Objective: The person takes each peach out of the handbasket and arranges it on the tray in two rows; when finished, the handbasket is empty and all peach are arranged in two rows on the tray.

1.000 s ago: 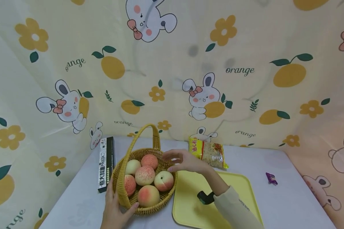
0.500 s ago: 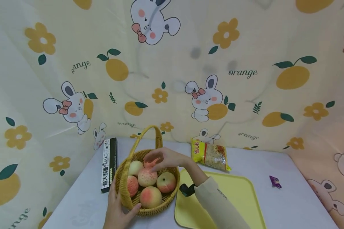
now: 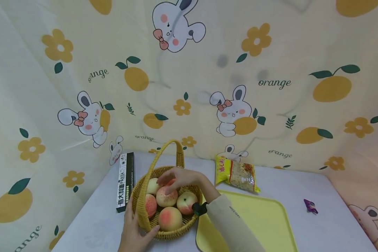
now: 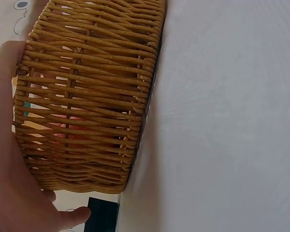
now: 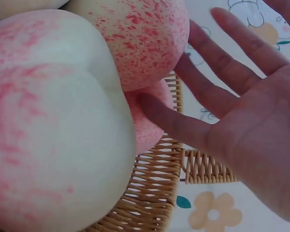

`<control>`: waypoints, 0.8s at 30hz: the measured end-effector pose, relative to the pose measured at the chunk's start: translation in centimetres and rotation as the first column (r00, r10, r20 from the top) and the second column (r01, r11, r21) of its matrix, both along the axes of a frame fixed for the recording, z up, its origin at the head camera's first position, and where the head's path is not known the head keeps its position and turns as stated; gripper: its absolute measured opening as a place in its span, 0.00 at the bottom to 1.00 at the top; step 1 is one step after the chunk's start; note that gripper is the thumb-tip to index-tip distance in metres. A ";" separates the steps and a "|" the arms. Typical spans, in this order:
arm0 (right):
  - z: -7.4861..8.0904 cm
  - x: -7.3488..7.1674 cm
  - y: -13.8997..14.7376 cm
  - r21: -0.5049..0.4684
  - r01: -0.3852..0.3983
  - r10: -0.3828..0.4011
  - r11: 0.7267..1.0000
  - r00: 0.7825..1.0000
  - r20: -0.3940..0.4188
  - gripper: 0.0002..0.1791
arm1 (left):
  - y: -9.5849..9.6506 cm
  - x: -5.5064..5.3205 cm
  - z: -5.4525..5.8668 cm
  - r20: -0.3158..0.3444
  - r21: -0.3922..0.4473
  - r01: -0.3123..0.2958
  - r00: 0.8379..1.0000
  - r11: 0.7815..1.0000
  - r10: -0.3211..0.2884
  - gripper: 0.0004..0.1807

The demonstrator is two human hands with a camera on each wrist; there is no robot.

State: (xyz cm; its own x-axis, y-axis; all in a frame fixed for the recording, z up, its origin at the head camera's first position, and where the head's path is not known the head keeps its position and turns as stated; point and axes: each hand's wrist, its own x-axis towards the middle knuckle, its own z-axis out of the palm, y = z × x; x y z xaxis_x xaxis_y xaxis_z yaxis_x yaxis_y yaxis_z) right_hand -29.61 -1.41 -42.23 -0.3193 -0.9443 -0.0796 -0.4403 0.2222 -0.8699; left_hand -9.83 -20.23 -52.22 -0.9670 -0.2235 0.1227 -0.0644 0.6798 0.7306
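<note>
A yellow wicker basket (image 3: pixel 176 233) with a tall handle holds several peaches. My left hand (image 3: pixel 135 229) grips its near left side, the thumb at the front rim; up close, the left wrist view shows that hand (image 4: pixel 14 159) curved round the woven wall (image 4: pixel 82 106). Over the peaches reaches my right hand (image 3: pixel 184 177), fingers bent loosely downward above the speckled middle peach (image 3: pixel 166 197) and partly covering a red peach (image 3: pixel 171 182) behind it. In the right wrist view the right hand's fingers (image 5: pixel 227 67) are spread, holding nothing; whether the thumb touches the red peach (image 5: pixel 152 128) is unclear.
A black-and-white pasta box (image 3: pixel 126 182) lies left of the basket. To the right is a yellow tray (image 3: pixel 255 217), with a bag of pasta (image 3: pixel 237 174) behind it. A small purple packet (image 3: pixel 310 206) lies farther right. A printed curtain (image 3: pixel 189 70) encloses the table.
My right hand has moved left from the basket's right rim to over the middle and rear peaches. The left hand keeps its hold on the basket. The head view has shifted slightly.
</note>
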 end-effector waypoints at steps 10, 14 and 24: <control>-0.7 0.0 -0.8 0.083 -0.044 0.045 0.996 0.999 -0.010 0.26 | 0.1 0.0 -0.2 -0.034 -0.013 0.005 0.999 1.000 -0.005 0.59; -0.8 0.1 -0.9 0.082 -0.040 0.043 0.996 0.999 -0.031 0.25 | 0.0 0.0 -0.4 -0.061 -0.029 0.007 0.998 1.000 -0.009 0.58; -1.5 0.4 -1.4 0.098 -0.050 0.064 0.994 0.987 -0.147 0.28 | 0.1 0.0 0.1 -0.002 -0.021 0.011 1.000 1.000 -0.012 0.59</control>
